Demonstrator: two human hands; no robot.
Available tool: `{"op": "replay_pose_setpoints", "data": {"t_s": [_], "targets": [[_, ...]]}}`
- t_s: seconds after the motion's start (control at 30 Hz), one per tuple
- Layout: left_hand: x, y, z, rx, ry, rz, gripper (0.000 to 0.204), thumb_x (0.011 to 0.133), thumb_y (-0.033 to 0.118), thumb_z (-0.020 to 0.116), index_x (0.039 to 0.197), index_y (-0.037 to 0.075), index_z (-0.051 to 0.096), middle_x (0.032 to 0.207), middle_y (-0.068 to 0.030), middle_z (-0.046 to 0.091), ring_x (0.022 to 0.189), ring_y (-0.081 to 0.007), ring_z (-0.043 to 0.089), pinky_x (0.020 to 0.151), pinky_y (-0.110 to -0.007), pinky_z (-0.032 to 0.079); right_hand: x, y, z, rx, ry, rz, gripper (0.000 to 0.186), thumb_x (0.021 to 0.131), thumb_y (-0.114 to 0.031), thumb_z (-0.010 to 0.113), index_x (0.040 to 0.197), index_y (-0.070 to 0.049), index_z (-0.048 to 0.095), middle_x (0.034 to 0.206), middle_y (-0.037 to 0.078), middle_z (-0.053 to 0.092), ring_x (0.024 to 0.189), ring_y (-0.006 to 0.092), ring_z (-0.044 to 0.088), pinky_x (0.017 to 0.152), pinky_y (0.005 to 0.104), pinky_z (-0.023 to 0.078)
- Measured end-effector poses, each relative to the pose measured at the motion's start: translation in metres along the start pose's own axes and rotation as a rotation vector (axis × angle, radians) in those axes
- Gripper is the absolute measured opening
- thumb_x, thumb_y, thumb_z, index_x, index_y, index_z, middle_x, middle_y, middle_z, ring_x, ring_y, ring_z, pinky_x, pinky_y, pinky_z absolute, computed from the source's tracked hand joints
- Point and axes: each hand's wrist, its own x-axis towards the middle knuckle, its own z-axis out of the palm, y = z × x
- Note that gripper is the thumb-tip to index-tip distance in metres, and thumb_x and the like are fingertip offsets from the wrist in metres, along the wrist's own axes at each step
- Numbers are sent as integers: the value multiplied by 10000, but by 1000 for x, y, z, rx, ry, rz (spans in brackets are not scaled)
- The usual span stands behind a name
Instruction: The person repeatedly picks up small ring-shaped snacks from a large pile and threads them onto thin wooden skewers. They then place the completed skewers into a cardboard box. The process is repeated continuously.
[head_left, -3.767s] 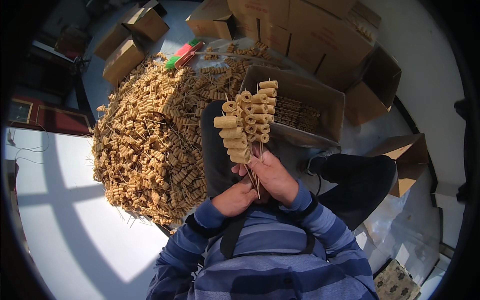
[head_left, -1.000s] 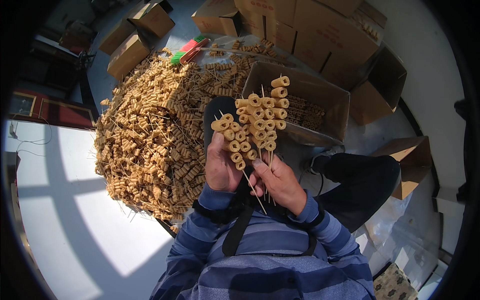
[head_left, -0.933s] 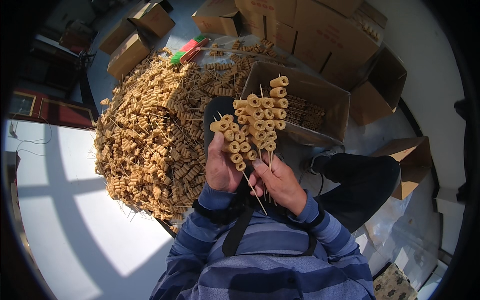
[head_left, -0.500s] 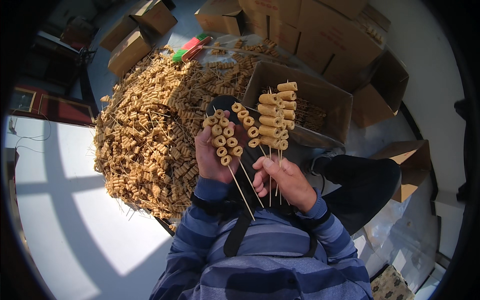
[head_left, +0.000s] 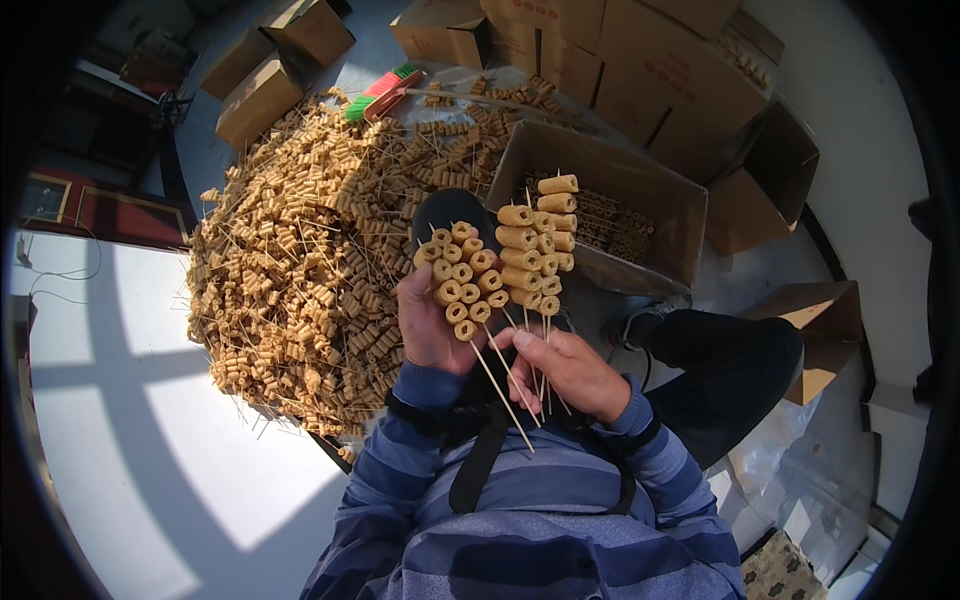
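Observation:
My left hand (head_left: pixel 428 325) is closed round a bunch of skewers (head_left: pixel 461 271) threaded with short, hollow tan rolls. Their bare sticks point down toward my lap. To its right, my right hand (head_left: pixel 575 368) pinches the thin sticks of more skewers (head_left: pixel 518 238), whose rolls fan upward in stacked columns. The two bunches stand side by side, nearly touching over my knees. One stick from the left bunch reaches the fingertips of my right hand; whether they grip it I cannot tell.
A large heap of the same skewers (head_left: pixel 290 290) lies to my left. Beyond my right hand stands an open cardboard box (head_left: pixel 665 225) with skewers inside. A red-and-green broom (head_left: pixel 385 93) rests at the heap's far edge. Stacked cartons (head_left: pixel 650 70) line the back.
A skewer that stood between my hands now sits against the left bunch, which looks fuller. My left hand has shifted slightly right, and the right bunch has moved a little left and down.

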Motion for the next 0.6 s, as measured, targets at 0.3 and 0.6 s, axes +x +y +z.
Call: {"op": "replay_pose_setpoints", "data": {"t_s": [0.3, 0.6], "targets": [[7, 3, 1, 42, -86, 86, 650, 957, 483, 486, 1392, 0, 459, 1156, -139, 594, 1048, -297, 620, 943, -429, 525, -1, 8, -4, -31, 342, -88, 340, 1069, -322, 490, 1194, -14, 563, 808, -2, 591, 637, 60, 559, 591, 185, 473], [11, 21, 9, 80, -142, 115, 679, 938, 480, 508, 1402, -13, 447, 1144, -143, 594, 1045, -289, 607, 914, -419, 526, -11, -8, -19, 92, 416, -104, 355, 1065, -338, 499, 1181, -15, 589, 644, -7, 545, 529, 66, 516, 522, 191, 438]]}}
